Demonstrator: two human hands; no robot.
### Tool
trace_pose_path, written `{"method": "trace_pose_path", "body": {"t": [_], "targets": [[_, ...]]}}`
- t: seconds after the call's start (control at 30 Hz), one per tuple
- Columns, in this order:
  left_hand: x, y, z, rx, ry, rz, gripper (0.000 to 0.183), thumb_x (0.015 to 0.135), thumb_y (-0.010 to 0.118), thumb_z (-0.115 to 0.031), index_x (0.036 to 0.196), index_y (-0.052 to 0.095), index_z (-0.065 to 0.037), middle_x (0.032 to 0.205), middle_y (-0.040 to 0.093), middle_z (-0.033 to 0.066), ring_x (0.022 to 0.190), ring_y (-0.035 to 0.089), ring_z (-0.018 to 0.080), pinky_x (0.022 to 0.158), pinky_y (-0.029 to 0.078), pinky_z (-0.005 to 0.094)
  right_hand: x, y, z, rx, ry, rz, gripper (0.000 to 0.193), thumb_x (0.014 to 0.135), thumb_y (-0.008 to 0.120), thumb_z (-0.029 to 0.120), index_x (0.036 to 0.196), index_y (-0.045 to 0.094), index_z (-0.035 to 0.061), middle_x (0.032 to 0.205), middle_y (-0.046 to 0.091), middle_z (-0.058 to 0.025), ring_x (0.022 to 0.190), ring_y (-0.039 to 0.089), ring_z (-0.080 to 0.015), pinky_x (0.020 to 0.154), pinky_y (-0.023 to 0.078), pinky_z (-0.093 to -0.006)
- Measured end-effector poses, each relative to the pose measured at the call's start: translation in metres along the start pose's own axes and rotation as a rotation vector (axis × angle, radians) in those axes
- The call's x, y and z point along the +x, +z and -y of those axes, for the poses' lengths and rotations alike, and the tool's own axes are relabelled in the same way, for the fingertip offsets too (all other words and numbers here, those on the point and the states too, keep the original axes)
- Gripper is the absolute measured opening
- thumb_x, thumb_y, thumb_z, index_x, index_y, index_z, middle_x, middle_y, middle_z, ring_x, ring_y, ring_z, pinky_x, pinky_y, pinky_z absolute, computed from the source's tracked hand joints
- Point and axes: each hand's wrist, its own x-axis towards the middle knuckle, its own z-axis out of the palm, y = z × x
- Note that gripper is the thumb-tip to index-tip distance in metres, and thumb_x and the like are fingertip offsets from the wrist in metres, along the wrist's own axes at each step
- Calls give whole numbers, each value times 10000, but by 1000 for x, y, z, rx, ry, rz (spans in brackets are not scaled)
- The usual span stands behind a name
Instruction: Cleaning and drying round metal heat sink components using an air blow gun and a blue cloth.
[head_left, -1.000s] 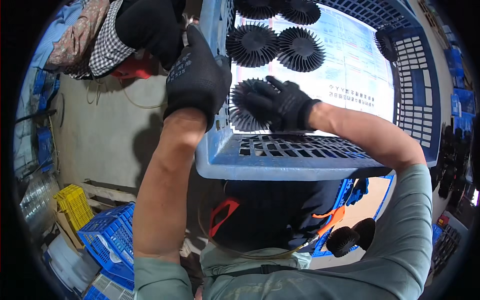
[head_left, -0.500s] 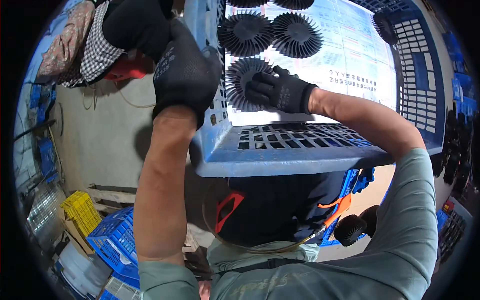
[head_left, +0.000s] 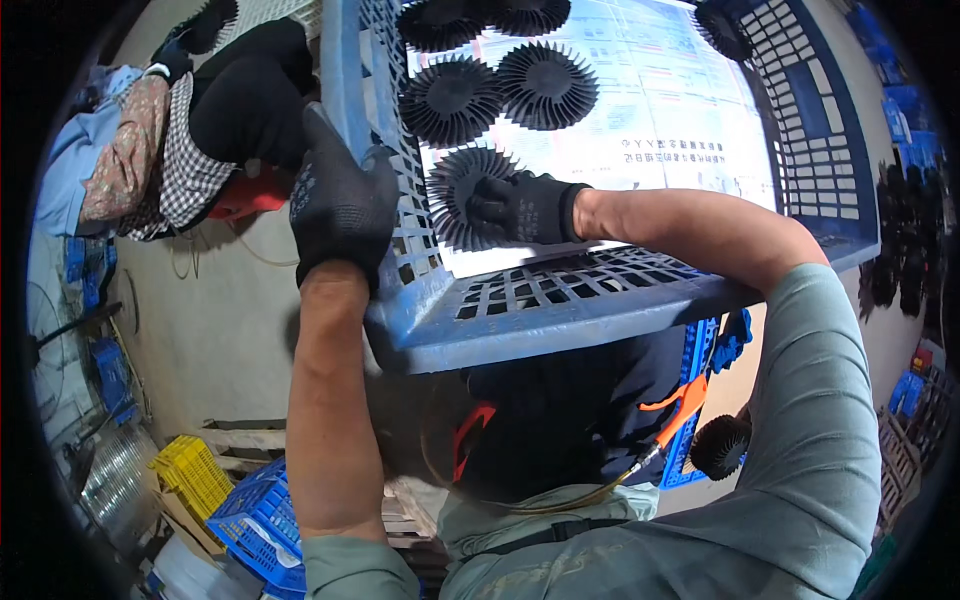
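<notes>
A large blue plastic crate [head_left: 560, 325] with slatted walls stands in front of me. Printed paper [head_left: 660, 120] lines its bottom, with several round black finned heat sinks [head_left: 548, 86] lying on it. In a black glove, my right hand [head_left: 530, 207] has its fingers curled over the hub of the nearest heat sink [head_left: 462, 192], by the crate's near left corner; its fingertips are partly hidden. My left hand [head_left: 345, 200], gloved too, grips the crate's left side from outside, thumb against the wall.
At the left, a co-worker [head_left: 250, 100] bends close to the crate, a finned part [head_left: 208, 25] by their hand. An orange air gun [head_left: 680, 408] on a hose hangs near my waist. Yellow [head_left: 192, 470] and blue crates [head_left: 250, 515] stand at lower left.
The crate and both my hands have shifted left and slightly down in view, the crate now more slanted. My right hand stays on the same heat sink. The co-worker's finned part has appeared.
</notes>
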Motion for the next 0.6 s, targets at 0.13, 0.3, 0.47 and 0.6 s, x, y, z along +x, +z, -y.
{"method": "trace_pose_path", "body": {"t": [0.13, 0.3, 0.47, 0.6], "targets": [[13, 3, 8, 129, -8, 59, 712, 853, 588, -274, 1432, 292, 18, 1240, 536, 321, 1119, 551, 456, 964, 422, 467, 6, 9, -9, 322, 92, -357, 300, 831, 570, 217, 1076, 636, 59, 1023, 637, -136, 912, 626, -293, 799, 511, -450], [19, -3, 24, 17, 59, 90, 651, 848, 603, -288, 1380, 394, 22, 1281, 511, 322, 1196, 505, 427, 1009, 383, 425, 26, -39, -41, 869, 219, 257, 283, 865, 628, 240, 1085, 677, 68, 1036, 681, -144, 955, 649, -253, 824, 514, -376], [38, -1, 54, -218, 10, 258, 595, 863, 619, -227, 1341, 411, 59, 1225, 556, 255, 1062, 557, 349, 958, 409, 376, -42, -229, -22, 720, 852, -297, 468, 877, 622, 368, 1217, 608, 48, 1103, 670, -156, 981, 641, -243, 893, 490, -358], [53, 9, 67, -94, 273, 215, 537, 869, 617, -222, 1304, 453, 46, 1192, 573, 228, 1045, 546, 339, 956, 415, 382, -165, -350, 36, 470, 1199, -622, 311, 921, 610, 164, 1219, 609, 73, 1011, 683, -106, 597, 560, -49, 464, 477, -176]]}}
